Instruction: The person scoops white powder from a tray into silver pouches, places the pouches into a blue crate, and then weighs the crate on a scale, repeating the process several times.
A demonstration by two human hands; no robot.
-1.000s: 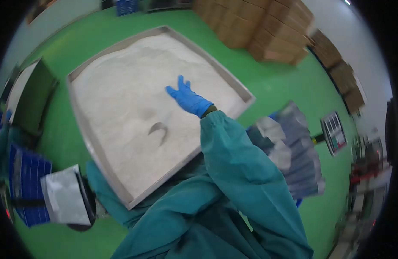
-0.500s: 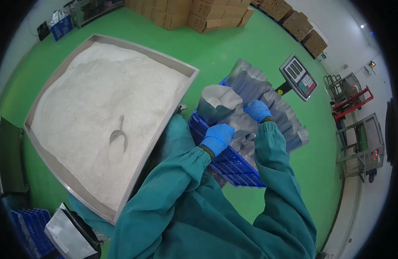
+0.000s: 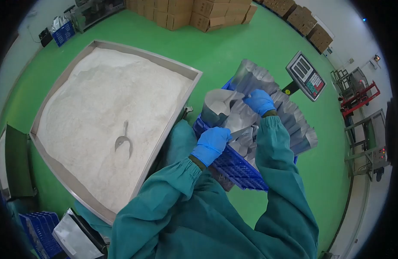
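Note:
My left hand (image 3: 212, 144), in a blue glove, is closed on the near edge of a silver bag (image 3: 240, 118) in the blue crate (image 3: 237, 166). My right hand (image 3: 260, 102), gloved too, pinches the far edge of the same bag. Left of it stands an open silver bag (image 3: 217, 108) with white powder inside. More silver bags (image 3: 289, 112) stand packed along the crate's right side. A metal scoop (image 3: 123, 142) lies on white powder (image 3: 99, 95) in the large tray (image 3: 188, 73).
A scale display (image 3: 306, 75) rises behind the crate. Cardboard boxes (image 3: 177, 13) are stacked at the back. A red trolley (image 3: 360, 99) and metal stands are at the right. Another blue crate (image 3: 41, 233) and a silver bag (image 3: 76, 237) are at the lower left.
My left hand has moved slightly left and down, apart from my right hand, and the bag's edge between them is now drawn out. The whole view has shifted a little.

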